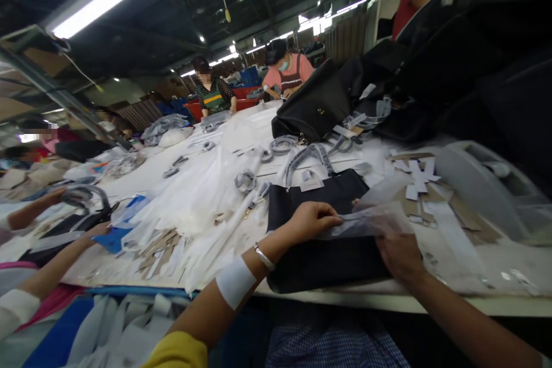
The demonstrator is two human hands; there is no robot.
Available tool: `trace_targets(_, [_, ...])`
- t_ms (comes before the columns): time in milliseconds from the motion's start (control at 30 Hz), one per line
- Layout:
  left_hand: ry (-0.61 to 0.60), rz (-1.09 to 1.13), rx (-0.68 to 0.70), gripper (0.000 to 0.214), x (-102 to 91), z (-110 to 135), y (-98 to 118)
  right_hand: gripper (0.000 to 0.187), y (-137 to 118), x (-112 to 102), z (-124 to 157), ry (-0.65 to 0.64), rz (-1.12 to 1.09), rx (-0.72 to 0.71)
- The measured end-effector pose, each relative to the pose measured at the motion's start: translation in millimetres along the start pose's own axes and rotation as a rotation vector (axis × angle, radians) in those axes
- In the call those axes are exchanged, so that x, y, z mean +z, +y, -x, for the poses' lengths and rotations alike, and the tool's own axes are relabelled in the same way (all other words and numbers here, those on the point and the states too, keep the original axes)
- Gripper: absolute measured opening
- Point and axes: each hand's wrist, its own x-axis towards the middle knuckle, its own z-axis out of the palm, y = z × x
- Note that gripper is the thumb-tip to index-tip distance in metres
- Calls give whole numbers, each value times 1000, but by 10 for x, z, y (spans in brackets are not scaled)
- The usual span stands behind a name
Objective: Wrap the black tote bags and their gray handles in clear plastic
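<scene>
A black handbag (328, 264) lies on the white table in front of me. Its wrapped handles (308, 152) point away, and a pale tag (311, 184) rests near their base. Over the bag, my left hand (311, 221) pinches the left end of a translucent plastic sheet (366, 221) between thumb and fingers. My right hand (401, 256) grips the same sheet at its right side, close to the bag's right edge. Some of the right fingers are hidden by the sheet and slightly blurred.
To the right are cardboard strips (468, 213) and a grey tape dispenser (509, 195). Another black bag (314, 103) stands behind. Crumpled white wrapping (202, 184) covers the middle left. A co-worker's hands (97, 233) handle a bag at left; other people work farther back.
</scene>
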Motion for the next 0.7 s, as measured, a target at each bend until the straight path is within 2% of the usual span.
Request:
trace_targets(67, [52, -54, 2, 28, 163, -26, -88, 34, -39, 25, -12, 22, -131, 69])
trace_targets(167, [152, -161, -8, 28, 305, 4, -135, 33, -64, 66, -22, 63, -448, 229])
trace_targets(267, [246, -265, -25, 27, 390, 33, -96, 27, -56, 72, -11, 93, -598, 262])
trace_targets(333, [288, -314, -28, 24, 441, 40, -58, 24, -63, 66, 5, 112, -645, 241])
trace_targets(400, [355, -424, 28, 21, 497, 45, -31, 22, -105, 64, 17, 134, -669, 211])
trace_targets(500, [458, -705, 267, 25, 580, 58, -29, 21, -247, 69, 7, 188, -679, 133])
trace_targets(600, [398, -886, 454, 27, 641, 59, -69, 19, -427, 31, -38, 242, -631, 6])
trace_targets(700, [295, -894, 485, 29, 678, 37, -119, 16, -554, -91, -85, 311, -477, -111])
